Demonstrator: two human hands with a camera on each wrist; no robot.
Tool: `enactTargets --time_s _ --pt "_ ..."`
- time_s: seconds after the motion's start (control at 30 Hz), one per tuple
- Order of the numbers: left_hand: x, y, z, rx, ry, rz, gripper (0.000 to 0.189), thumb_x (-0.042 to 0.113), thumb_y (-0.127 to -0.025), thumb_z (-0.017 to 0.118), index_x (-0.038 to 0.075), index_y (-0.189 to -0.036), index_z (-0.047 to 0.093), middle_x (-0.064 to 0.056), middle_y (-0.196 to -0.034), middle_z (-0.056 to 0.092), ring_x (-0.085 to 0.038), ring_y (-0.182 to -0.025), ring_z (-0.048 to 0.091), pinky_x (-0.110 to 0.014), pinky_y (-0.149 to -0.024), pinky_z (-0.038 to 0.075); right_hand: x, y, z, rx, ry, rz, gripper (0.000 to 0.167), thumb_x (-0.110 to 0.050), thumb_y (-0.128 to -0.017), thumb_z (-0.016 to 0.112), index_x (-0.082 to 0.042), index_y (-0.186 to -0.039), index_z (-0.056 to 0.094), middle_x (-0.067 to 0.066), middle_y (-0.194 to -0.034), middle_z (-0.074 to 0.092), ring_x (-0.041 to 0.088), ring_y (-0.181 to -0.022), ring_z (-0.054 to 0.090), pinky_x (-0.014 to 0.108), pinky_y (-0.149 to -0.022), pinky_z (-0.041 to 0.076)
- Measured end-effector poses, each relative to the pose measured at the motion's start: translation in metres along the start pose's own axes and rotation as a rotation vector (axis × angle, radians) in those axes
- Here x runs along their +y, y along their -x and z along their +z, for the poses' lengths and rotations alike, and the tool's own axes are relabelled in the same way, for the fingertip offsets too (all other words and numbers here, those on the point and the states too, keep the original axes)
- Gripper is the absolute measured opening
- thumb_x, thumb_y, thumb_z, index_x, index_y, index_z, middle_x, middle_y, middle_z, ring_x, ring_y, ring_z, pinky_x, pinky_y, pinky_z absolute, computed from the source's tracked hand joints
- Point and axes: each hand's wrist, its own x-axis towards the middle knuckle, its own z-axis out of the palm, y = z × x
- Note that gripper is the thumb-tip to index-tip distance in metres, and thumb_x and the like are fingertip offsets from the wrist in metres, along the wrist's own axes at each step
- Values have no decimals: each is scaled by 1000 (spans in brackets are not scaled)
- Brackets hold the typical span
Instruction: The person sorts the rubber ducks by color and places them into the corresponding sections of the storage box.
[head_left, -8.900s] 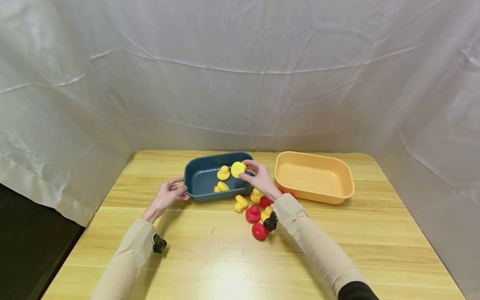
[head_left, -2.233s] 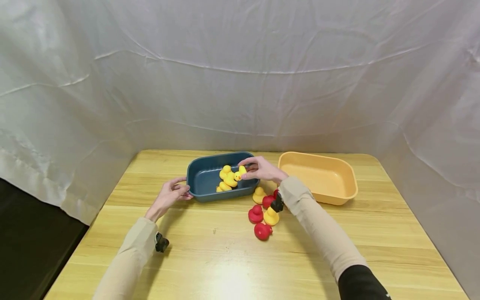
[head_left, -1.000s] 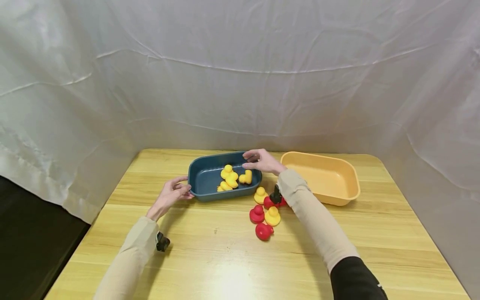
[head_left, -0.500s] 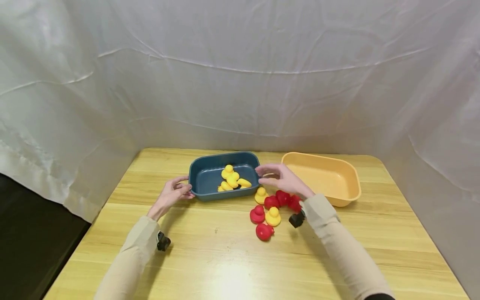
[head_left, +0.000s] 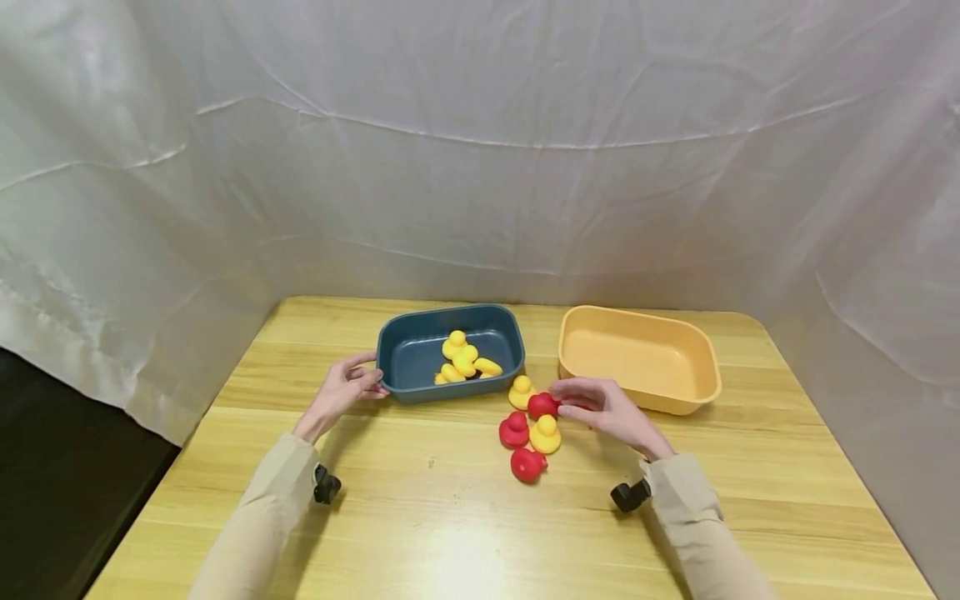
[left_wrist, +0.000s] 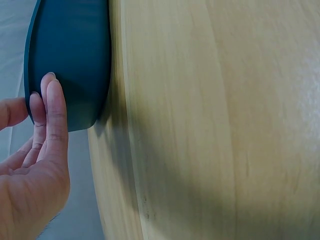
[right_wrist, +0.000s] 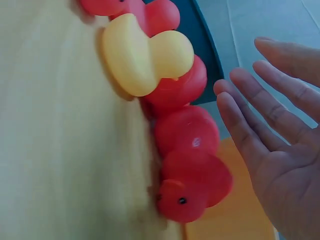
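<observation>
My left hand (head_left: 343, 393) grips the near-left corner of a dark blue plastic tub (head_left: 390, 393). In the left wrist view, the thumb lies at the tub's rim (left_wrist: 28, 65) and the fingers press its outer wall. Several yellow rubber ducks (head_left: 464, 360) lie inside. My right hand (head_left: 603, 407) hovers with spread, relaxed fingers, holding nothing, over a group of rubber ducks on the table. In the right wrist view, red ducks (right_wrist: 187, 132) and a yellow duck (right_wrist: 131, 57) lie just beside its fingertips. In the head view, the hand hides some red ducks.
An orange plastic tub (head_left: 637, 354) stands behind the right hand, at the back right of the wooden table (head_left: 420, 517). Another yellow duck (head_left: 522, 392) sits by the blue tub's near-right corner. Closest to me in the group is a red duck (head_left: 528, 465). Pale fabric (head_left: 480, 167) hangs behind.
My right hand has let go of a yellow duck in the blue tub, where it tipped over. The hand then moved right and nearer, over the red ducks. The left hand stays at the tub.
</observation>
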Motion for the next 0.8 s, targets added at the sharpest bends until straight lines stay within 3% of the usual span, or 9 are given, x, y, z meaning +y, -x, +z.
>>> enactTargets --time_s 0.17,0.43,0.8 --pt "-1 0 0 -5 3 4 56 2 -101 55 -17 -148 31 0 -82 69 -13 -76 73 -35 -82 65 8 7 4 -9 -53 -13 42 -6 -93 70 8 -132 59 29 -131 63 38 -118 65 13 -96 55" --pt "-2 0 0 2 19 1 55 1 -101 54 -16 -148 31 2 -82 68 -11 -75 73 -31 -80 65 14 9 8 -42 -68 -18 41 -4 -94 68 9 -132 59 31 -131 61 22 -110 68 14 -95 55" --pt "-1 0 2 -4 45 -1 57 -1 -101 54 -18 -149 28 2 -84 69 -9 -74 72 -25 -78 64 19 13 8 -74 -54 -7 43 -9 -94 69 6 -133 59 29 -131 62 18 -112 66 14 -97 54"
